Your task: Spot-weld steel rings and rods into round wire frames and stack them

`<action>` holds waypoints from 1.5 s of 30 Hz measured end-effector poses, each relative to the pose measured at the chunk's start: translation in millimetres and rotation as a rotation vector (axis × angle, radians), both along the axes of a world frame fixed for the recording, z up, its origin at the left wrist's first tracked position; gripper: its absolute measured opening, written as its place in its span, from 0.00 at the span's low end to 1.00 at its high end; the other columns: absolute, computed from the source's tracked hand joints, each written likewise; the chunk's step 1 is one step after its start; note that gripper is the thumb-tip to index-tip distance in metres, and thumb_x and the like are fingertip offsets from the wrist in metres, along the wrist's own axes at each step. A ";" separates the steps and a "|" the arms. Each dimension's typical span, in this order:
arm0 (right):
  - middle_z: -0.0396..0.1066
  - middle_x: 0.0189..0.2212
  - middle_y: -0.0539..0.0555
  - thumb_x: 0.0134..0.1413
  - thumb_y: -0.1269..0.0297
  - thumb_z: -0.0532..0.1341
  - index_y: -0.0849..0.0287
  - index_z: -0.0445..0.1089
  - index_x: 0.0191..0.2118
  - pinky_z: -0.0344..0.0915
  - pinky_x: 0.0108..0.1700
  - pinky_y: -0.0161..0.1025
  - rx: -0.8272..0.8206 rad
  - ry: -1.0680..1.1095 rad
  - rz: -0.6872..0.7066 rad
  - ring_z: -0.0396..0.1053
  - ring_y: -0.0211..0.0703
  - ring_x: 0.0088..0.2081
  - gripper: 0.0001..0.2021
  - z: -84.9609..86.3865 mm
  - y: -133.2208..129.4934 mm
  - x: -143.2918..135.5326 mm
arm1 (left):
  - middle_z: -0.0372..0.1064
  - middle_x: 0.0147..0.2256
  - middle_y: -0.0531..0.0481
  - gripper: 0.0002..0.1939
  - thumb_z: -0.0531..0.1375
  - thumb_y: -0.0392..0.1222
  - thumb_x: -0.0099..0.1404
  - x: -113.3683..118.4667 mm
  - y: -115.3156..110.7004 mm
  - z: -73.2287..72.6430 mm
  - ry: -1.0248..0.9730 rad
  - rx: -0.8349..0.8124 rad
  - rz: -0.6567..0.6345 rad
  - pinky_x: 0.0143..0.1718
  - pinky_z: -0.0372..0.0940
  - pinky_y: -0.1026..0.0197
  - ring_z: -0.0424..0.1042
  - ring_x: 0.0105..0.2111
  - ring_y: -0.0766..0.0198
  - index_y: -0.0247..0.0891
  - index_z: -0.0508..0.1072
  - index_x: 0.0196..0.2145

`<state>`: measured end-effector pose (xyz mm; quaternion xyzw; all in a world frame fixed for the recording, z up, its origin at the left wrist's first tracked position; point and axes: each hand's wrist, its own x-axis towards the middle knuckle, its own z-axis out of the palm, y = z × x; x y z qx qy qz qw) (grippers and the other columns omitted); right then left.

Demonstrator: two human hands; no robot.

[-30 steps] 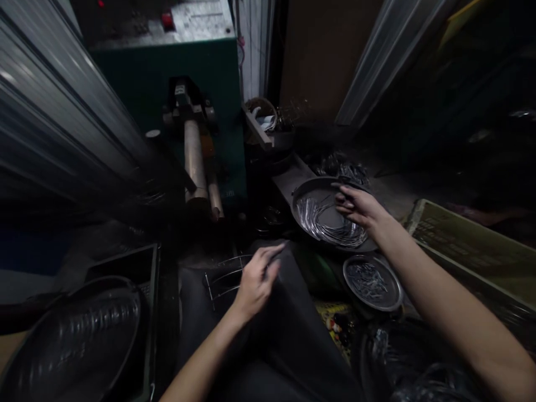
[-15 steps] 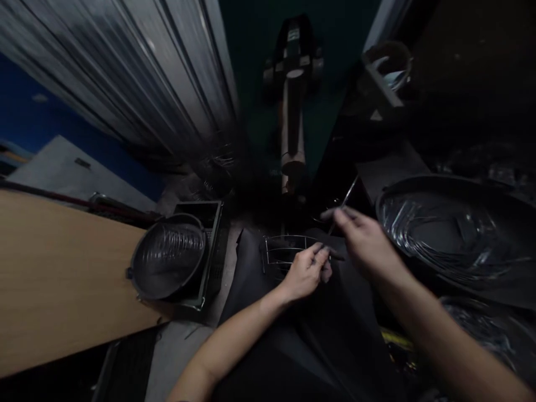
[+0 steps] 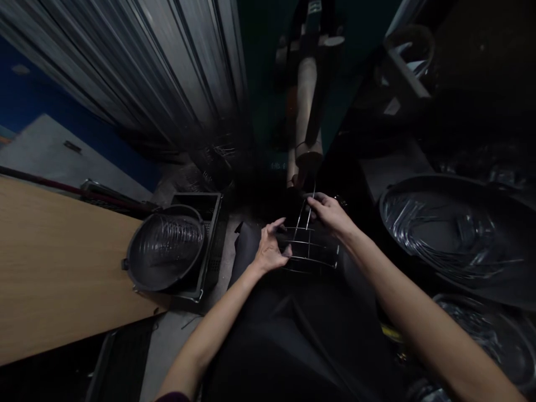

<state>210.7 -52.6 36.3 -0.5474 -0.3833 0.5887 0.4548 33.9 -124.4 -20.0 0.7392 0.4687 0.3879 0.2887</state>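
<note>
My left hand (image 3: 271, 247) grips the left end of a curved wire frame (image 3: 310, 244), thumb on the near side and fingers on the far side. The frame has several thin metal strands joined by cross wires. It sits above my dark-clothed lap. My right hand (image 3: 330, 213) is closed on a bent metal wire (image 3: 297, 218), pinching its far end between thumb and fingers. The wire's two legs reach down to the frame's far edge. Just beyond my right hand stand the round arms of a machine (image 3: 307, 111), which looks like a spot welder.
At right, a large dark basin (image 3: 456, 279) holds many bent wires, with another container of wires (image 3: 473, 329) below it. A round black tub (image 3: 138, 273) of wire pieces rests on a dark crate (image 3: 215, 223) at left. Beside it is a wooden board (image 3: 62, 268).
My right hand has moved left and inward, bringing the wire to the frame. My left hand has shifted left to the frame's end. The view has tilted, so the machine appears nearer.
</note>
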 end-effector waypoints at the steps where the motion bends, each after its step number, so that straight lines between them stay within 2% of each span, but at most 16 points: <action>1: 0.58 0.17 0.44 0.47 0.57 0.64 0.61 0.64 0.37 0.45 0.16 0.28 0.006 0.023 -0.001 0.52 0.28 0.16 0.15 4.7 3.2 -1.6 | 0.63 0.45 0.44 0.40 0.60 0.36 0.52 -0.7 5.5 1.6 -0.055 0.034 -0.018 0.53 0.58 0.49 0.66 0.46 0.58 0.40 0.45 0.59; 5: 0.58 0.17 0.43 0.46 0.57 0.65 0.60 0.64 0.35 0.47 0.15 0.27 0.057 0.053 -0.040 0.52 0.28 0.15 0.14 27.1 18.6 -6.6 | 0.63 0.43 0.46 0.44 0.61 0.34 0.49 -3.9 32.2 18.4 -0.159 0.130 -0.117 0.52 0.59 0.50 0.66 0.46 0.58 0.40 0.42 0.59; 8: 0.58 0.16 0.43 0.44 0.55 0.65 0.58 0.62 0.32 0.47 0.15 0.27 0.097 0.055 -0.050 0.51 0.28 0.15 0.15 36.7 27.4 -9.9 | 0.63 0.42 0.47 0.45 0.61 0.33 0.48 -3.4 48.6 27.2 -0.191 0.181 -0.164 0.52 0.60 0.49 0.67 0.45 0.58 0.41 0.41 0.60; 13: 0.57 0.15 0.42 0.43 0.54 0.65 0.57 0.59 0.31 0.47 0.15 0.28 0.111 0.035 -0.047 0.51 0.28 0.14 0.16 35.7 36.2 -12.2 | 0.63 0.42 0.48 0.45 0.61 0.35 0.49 -4.7 63.7 31.1 -0.211 0.264 -0.168 0.53 0.59 0.46 0.66 0.46 0.57 0.40 0.41 0.60; 18: 0.57 0.16 0.43 0.42 0.55 0.66 0.57 0.59 0.31 0.47 0.15 0.28 0.104 0.019 -0.066 0.51 0.28 0.14 0.17 33.2 43.6 -11.9 | 0.63 0.42 0.48 0.47 0.62 0.34 0.49 -6.7 72.7 33.3 -0.205 0.229 -0.183 0.54 0.58 0.47 0.66 0.47 0.57 0.41 0.40 0.60; 22: 0.55 0.14 0.43 0.42 0.56 0.65 0.57 0.59 0.31 0.47 0.15 0.30 0.112 -0.040 -0.057 0.50 0.30 0.14 0.15 40.4 47.1 -15.3 | 0.62 0.42 0.49 0.48 0.62 0.34 0.49 -7.5 79.2 35.1 -0.226 0.202 -0.178 0.54 0.58 0.48 0.67 0.45 0.60 0.42 0.38 0.61; 27: 0.57 0.15 0.44 0.36 0.52 0.64 0.57 0.59 0.29 0.51 0.17 0.31 0.149 -0.156 -0.078 0.54 0.32 0.17 0.18 48.8 52.1 -18.6 | 0.61 0.42 0.49 0.49 0.62 0.34 0.49 -7.4 88.2 38.1 -0.219 0.207 -0.182 0.54 0.58 0.49 0.67 0.45 0.60 0.43 0.38 0.61; 32: 0.56 0.15 0.44 0.35 0.48 0.62 0.56 0.59 0.28 0.52 0.18 0.33 0.187 -0.184 -0.075 0.53 0.33 0.17 0.18 44.1 58.9 -14.9 | 0.60 0.45 0.47 0.49 0.63 0.34 0.48 -6.3 98.0 38.0 -0.223 0.212 -0.192 0.52 0.60 0.50 0.66 0.47 0.59 0.44 0.39 0.61; 37: 0.56 0.14 0.43 0.34 0.52 0.64 0.55 0.57 0.27 0.51 0.17 0.32 0.179 -0.097 -0.080 0.52 0.32 0.16 0.17 29.3 69.3 -12.2 | 0.62 0.43 0.48 0.51 0.63 0.33 0.46 -6.8 107.0 31.0 -0.216 0.209 -0.212 0.51 0.61 0.49 0.67 0.46 0.58 0.45 0.38 0.61; 40: 0.57 0.15 0.44 0.35 0.55 0.63 0.55 0.56 0.26 0.53 0.17 0.32 0.187 -0.039 -0.065 0.56 0.33 0.17 0.16 21.7 75.1 -13.3 | 0.62 0.44 0.48 0.50 0.63 0.34 0.47 -8.2 109.7 28.1 -0.221 0.208 -0.197 0.50 0.62 0.49 0.67 0.45 0.58 0.45 0.39 0.61; 45: 0.60 0.16 0.44 0.34 0.57 0.64 0.55 0.56 0.27 0.55 0.17 0.32 0.158 0.013 -0.084 0.59 0.35 0.17 0.16 18.7 80.1 -15.1 | 0.63 0.42 0.49 0.50 0.63 0.34 0.46 -10.1 114.0 27.9 -0.191 0.154 -0.185 0.50 0.61 0.50 0.67 0.45 0.57 0.43 0.41 0.61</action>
